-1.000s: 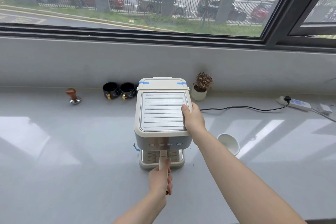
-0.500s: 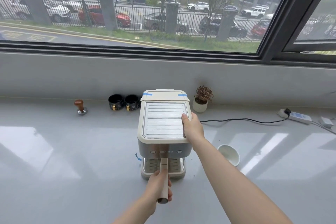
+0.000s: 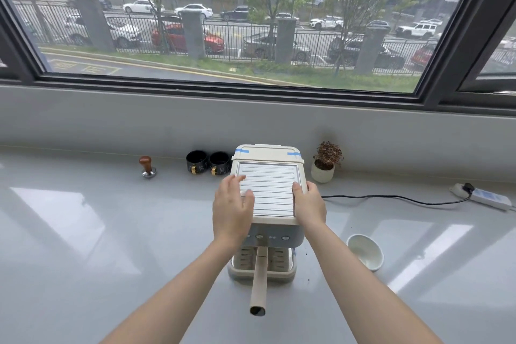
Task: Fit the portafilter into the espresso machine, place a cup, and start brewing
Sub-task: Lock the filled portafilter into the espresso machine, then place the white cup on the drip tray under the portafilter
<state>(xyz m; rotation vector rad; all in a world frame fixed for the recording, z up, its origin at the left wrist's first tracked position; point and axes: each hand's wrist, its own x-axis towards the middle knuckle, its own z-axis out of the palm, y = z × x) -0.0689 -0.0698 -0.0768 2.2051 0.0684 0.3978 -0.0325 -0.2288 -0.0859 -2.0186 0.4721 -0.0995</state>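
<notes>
A cream espresso machine (image 3: pixel 268 193) stands on the white counter under the window. The portafilter handle (image 3: pixel 259 282) sticks out of its front toward me, above the drip tray (image 3: pixel 290 271); the basket end is hidden under the machine. My left hand (image 3: pixel 231 209) hovers over the top's left side with its fingers spread and holds nothing. My right hand (image 3: pixel 308 207) grips the top's right edge, thumb on the ribbed plate. Two black cups (image 3: pixel 208 162) stand left of the machine by the wall. A white cup (image 3: pixel 364 251) lies tilted to the right.
A wooden-knobbed tamper (image 3: pixel 147 166) stands at the back left. A small potted plant (image 3: pixel 324 163) is right of the machine. A black cable (image 3: pixel 391 198) runs to a power strip (image 3: pixel 485 198) at the far right. Coffee specks dot the counter (image 3: pixel 83 232) near the machine.
My left hand has let go of the portafilter handle and risen to the machine's top left. The handle stays pointing at me. The camera has tilted up.
</notes>
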